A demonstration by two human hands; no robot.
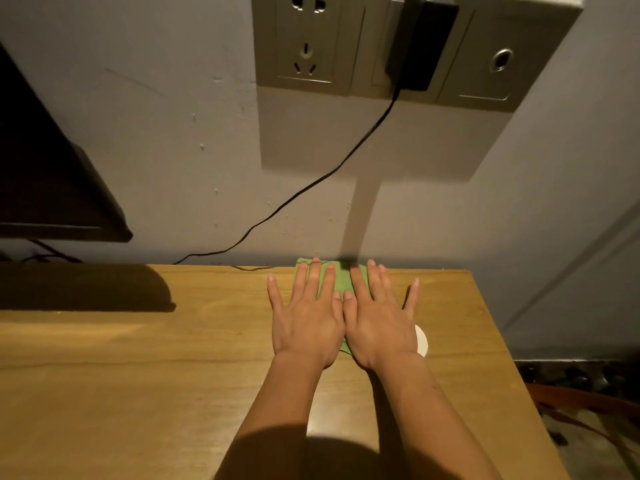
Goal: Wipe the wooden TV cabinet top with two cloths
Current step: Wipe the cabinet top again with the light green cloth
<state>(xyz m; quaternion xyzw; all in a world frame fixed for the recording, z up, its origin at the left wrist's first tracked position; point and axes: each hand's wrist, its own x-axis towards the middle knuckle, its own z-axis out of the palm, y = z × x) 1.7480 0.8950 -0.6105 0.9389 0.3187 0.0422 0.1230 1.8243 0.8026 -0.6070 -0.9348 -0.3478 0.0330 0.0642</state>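
Wooden TV cabinet top (173,358), a yellow-brown grained board against the grey wall (173,150), carries a folded green cloth (341,278) at its far edge; left hand (306,323) and right hand (381,327) press flat on it, fingers straight and spread, gripping nothing; a white rounded piece (421,339) peeks from under the right palm (perhaps the second cloth); most of the board looks unwiped, I judge.

Green cloth (341,278): mostly covered by left hand (308,323) and right hand (381,327); only strips between the fingers and at the far edge show.
White piece (421,340): sliver under right hand; cloth or not, cannot tell.
Television (52,174): cut by left edge.
Socket panel (311,46), black plug (419,43): cut by top edge.
Floor clutter (571,393): dark, unidentifiable.
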